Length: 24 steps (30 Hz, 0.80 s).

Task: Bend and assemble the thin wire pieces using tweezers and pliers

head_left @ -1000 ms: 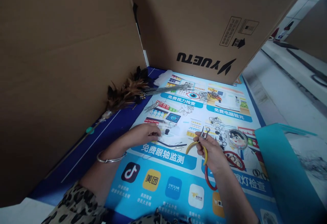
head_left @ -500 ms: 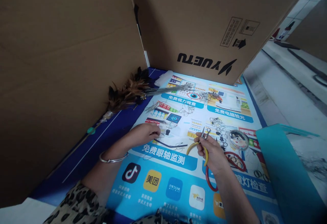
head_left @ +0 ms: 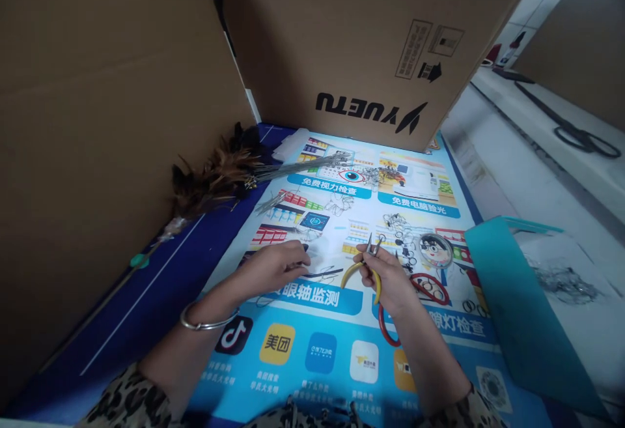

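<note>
My right hand [head_left: 390,281] is closed around yellow-handled pliers [head_left: 377,283], whose narrow jaws point away from me and stand apart. A small ring shows beside the jaw tips. My left hand [head_left: 278,268] is low over the printed mat [head_left: 336,343], its fingers curled and pressed together. What is in those fingers, if anything, I cannot make out. Thin dark wire pieces [head_left: 322,273] lie just beside and below the left fingertips. Under my right wrist a red curved handle [head_left: 388,327] sticks out, its tool mostly hidden.
Red-handled scissors [head_left: 430,288], a round tin [head_left: 435,250] and black wire shapes [head_left: 406,245] lie to the right. Behind are a wire bundle [head_left: 297,167] and brown feathers [head_left: 209,174]. Cardboard walls [head_left: 342,37] stand behind and left. A teal box [head_left: 512,298] holds tangled wire.
The view has turned a little to the right. My left hand has moved right and nearer to me over the mat, its fingers curled. My right hand still holds the pliers.
</note>
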Each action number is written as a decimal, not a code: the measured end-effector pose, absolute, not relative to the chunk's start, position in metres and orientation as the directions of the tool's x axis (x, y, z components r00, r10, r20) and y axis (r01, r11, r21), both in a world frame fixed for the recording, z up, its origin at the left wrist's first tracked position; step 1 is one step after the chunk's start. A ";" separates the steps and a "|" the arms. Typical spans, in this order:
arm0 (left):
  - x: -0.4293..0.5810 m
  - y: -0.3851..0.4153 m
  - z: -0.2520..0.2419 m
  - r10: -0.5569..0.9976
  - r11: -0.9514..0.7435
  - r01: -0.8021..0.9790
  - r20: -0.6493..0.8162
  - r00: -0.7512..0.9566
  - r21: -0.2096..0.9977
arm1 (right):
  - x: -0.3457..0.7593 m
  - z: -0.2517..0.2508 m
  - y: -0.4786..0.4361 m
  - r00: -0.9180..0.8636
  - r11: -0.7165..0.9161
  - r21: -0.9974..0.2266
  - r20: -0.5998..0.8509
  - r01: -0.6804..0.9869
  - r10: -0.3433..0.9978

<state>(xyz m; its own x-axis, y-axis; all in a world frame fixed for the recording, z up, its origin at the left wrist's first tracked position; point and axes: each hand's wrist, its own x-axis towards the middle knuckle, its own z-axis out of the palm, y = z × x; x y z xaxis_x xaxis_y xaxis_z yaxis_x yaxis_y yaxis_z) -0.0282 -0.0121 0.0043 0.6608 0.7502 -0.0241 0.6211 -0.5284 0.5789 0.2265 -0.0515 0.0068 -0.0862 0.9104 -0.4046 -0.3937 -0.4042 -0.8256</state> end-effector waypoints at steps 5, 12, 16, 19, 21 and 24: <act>-0.011 -0.022 0.001 0.704 -0.618 0.625 -0.019 0.710 0.476 | 0.227 0.006 -0.051 -0.080 -0.417 -0.819 -0.421 -0.395 0.903; -0.012 -0.024 0.002 0.716 -0.665 0.684 -0.003 0.698 0.301 | 0.230 -0.003 -0.050 -0.099 -0.403 -0.830 -0.396 -0.386 0.913; -0.015 -0.024 0.002 0.726 -0.664 0.694 0.014 0.688 0.279 | 0.230 -0.004 -0.051 -0.102 -0.397 -0.832 -0.390 -0.387 0.915; -0.017 -0.022 0.003 0.738 -0.650 0.705 0.018 0.674 0.284 | 0.230 -0.005 -0.051 -0.102 -0.396 -0.835 -0.388 -0.382 0.916; -0.018 -0.021 0.003 0.747 -0.639 0.716 0.007 0.664 0.279 | 0.230 -0.004 -0.051 -0.100 -0.396 -0.837 -0.388 -0.378 0.916; -0.020 -0.019 0.004 0.755 -0.627 0.725 -0.006 0.656 0.283 | 0.229 -0.001 -0.051 -0.094 -0.402 -0.836 -0.397 -0.374 0.913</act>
